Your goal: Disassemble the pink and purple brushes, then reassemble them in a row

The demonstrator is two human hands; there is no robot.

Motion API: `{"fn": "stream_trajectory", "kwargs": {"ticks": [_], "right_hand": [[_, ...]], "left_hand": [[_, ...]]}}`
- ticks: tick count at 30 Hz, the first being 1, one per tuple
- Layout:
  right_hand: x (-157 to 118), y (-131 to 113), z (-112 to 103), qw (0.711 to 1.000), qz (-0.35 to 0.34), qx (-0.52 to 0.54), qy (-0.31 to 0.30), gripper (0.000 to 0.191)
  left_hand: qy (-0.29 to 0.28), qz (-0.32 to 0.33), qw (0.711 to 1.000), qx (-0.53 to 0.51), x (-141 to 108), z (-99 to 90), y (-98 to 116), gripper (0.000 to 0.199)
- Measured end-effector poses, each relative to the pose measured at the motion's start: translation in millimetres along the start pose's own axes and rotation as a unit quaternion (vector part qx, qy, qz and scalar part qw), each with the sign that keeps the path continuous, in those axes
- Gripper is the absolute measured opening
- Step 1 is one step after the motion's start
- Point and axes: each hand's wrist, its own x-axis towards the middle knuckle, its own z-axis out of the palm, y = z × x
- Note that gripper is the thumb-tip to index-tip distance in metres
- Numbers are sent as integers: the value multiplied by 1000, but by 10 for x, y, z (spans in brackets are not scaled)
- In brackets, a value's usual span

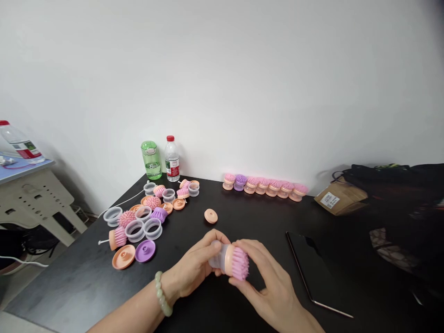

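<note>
Between my two hands, above the table's front half, is a scrubbing brush lying sideways. My left hand, with a pale green bead bracelet at the wrist, grips its translucent ring. The fingers of my right hand close around its pink bristle head, which has a peach collar. Just beyond my hands a round peach cap lies on the black table. Loose brush parts spread to the left: translucent rings, bristle heads with white stems, an orange cap and a purple cap.
Several assembled brushes line the wall. A green bottle and a water bottle stand at the back left. A dark tablet lies right of my hands, with a paper bag and black bag beyond.
</note>
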Motion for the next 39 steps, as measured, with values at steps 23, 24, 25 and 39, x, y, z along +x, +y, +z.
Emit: {"fn": "stream_trajectory", "kwargs": {"ticks": [23, 24, 25, 39], "right_hand": [[-101, 94, 167, 956, 205, 190, 89, 53], [-100, 92, 166, 956, 202, 192, 89, 53], [-98, 87, 164, 957, 199, 193, 88, 53], [-101, 100, 143, 970, 187, 129, 90, 54]], "left_hand": [[-23, 137, 979, 148, -35, -82, 80, 72], [-17, 134, 981, 143, -37, -88, 80, 76], [-8, 118, 984, 134, -39, -91, 80, 74], [11, 123, 975, 185, -3, -139, 113, 49]]}}
